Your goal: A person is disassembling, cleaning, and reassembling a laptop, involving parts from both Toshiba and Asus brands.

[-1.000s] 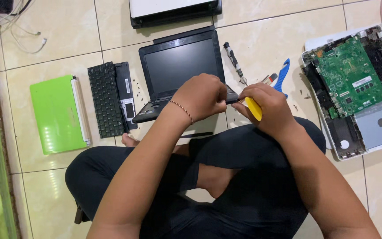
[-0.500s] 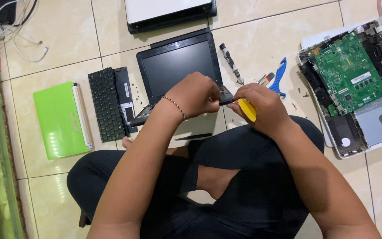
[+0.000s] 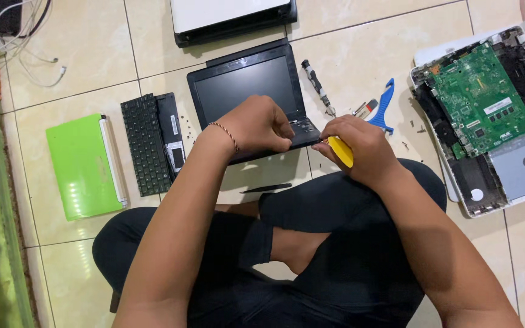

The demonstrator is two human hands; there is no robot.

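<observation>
Netbook (image 3: 244, 91), small and black, lies open on the tiled floor (image 3: 360, 61) in front of the crossed legs, its screen dark. Left hand (image 3: 256, 127) presses on its lower part, fingers curled over the edge. Right hand (image 3: 360, 149) is closed around a yellow-handled screwdriver (image 3: 340, 150), its tip at the right corner of the netbook.

An opened laptop (image 3: 487, 115) with a green board lies at the right edge of the floor. A white laptop (image 3: 232, 15) is at the top, a green netbook (image 3: 83, 164) at the left. A loose keyboard (image 3: 144, 143) lies between the green netbook and the black one. A black screwdriver (image 3: 316, 85) and a blue tool (image 3: 385, 106) lie just right of the screen.
</observation>
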